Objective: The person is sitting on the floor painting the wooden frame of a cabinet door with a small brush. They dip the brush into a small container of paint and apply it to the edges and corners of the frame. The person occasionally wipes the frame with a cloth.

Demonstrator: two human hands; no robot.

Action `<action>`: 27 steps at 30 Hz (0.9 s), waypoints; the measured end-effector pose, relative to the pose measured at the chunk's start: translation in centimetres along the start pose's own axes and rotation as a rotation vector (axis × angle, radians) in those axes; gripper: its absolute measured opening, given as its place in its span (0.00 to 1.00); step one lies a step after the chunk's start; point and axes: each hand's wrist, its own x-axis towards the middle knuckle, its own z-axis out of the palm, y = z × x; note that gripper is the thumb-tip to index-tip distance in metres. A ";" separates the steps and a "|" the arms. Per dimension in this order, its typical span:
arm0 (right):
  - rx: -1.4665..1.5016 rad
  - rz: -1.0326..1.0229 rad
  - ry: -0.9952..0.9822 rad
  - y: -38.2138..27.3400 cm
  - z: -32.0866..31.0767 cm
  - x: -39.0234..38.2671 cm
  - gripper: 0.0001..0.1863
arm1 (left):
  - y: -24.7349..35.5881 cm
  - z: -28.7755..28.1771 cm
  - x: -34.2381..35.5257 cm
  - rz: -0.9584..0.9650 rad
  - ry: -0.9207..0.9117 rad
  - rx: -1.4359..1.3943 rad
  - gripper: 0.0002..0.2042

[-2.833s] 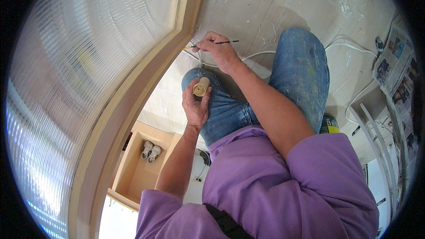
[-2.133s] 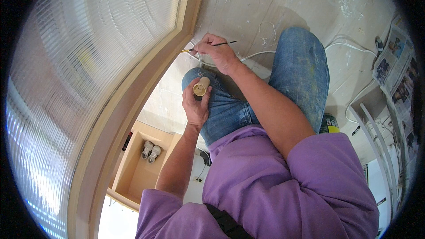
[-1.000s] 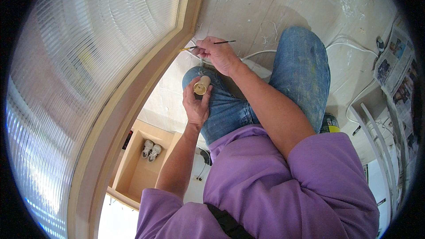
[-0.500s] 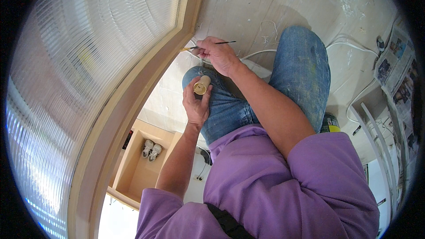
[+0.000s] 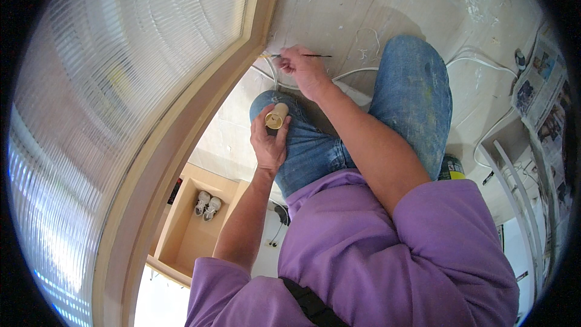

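Between the thumb and fingers of my right hand [image 5: 301, 66] is a thin paintbrush [image 5: 316, 56] with a dark handle. Its pale bristle end points left, close to the light wooden frame [image 5: 247, 48]; whether it touches the wood I cannot tell. My left hand [image 5: 268, 142] is wrapped round a small pale cup [image 5: 275, 117], held over my left knee with its open end toward me. Some yellowish stuff shows inside the cup. Ribbed translucent glass [image 5: 151, 42] fills the frame on the left.
White cables [image 5: 357, 71] run across the floor past my knees. At the right lie newspaper sheets [image 5: 548, 85] and long pale strips [image 5: 514, 188]. A dark can [image 5: 451, 168] stands by my right hip. White shoes [image 5: 207, 205] sit in a wooden cubby [image 5: 187, 230] at lower left.
My right hand has shifted slightly to the right with the paintbrush, and the brush lies more level. My left hand and the cup have stayed where they were.
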 end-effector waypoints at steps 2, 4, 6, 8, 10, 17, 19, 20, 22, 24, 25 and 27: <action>0.076 -0.028 0.175 -0.4 -0.7 0.4 0.14 | -0.3 0.1 -0.1 0.003 0.010 -0.017 0.22; 0.094 -0.063 0.175 -0.8 -1.2 1.3 0.20 | -0.6 0.3 -0.3 -0.001 0.022 -0.048 0.21; -0.053 -0.135 0.087 -1.9 -0.9 1.4 0.19 | -0.2 0.2 -0.2 0.000 0.014 -0.021 0.21; -0.447 -0.120 -0.040 -3.0 -0.3 1.6 0.18 | 0.0 0.1 -0.1 -0.010 0.009 -0.019 0.21; -0.806 -0.156 -0.119 -4.1 0.7 1.5 0.19 | -0.1 0.1 0.0 -0.033 0.004 -0.043 0.21; -1.272 -0.332 -0.162 -3.1 0.5 1.8 0.26 | -0.4 0.4 -0.4 -0.058 0.018 -0.094 0.21; -1.261 -0.326 -0.158 -2.8 0.5 1.9 0.27 | 0.5 0.1 -0.2 -0.107 0.003 -0.086 0.21; -1.255 -0.310 -0.159 -2.8 0.6 2.0 0.27 | 0.1 0.3 -0.3 -0.077 0.023 -0.099 0.22; -1.257 -0.308 -0.164 -2.7 1.1 2.4 0.26 | -1.3 0.8 -0.5 -0.016 0.063 -0.124 0.23; -1.266 -0.338 -0.166 -2.4 1.2 3.5 0.24 | -1.1 0.6 -0.5 -0.032 0.036 -0.117 0.22; -1.298 -0.293 -0.185 -2.5 0.9 4.0 0.23 | -0.9 0.6 -0.5 -0.039 0.022 -0.113 0.22; -1.368 -0.192 -0.230 -3.3 1.1 4.4 0.23 | -0.5 0.3 -0.4 -0.063 0.008 -0.114 0.22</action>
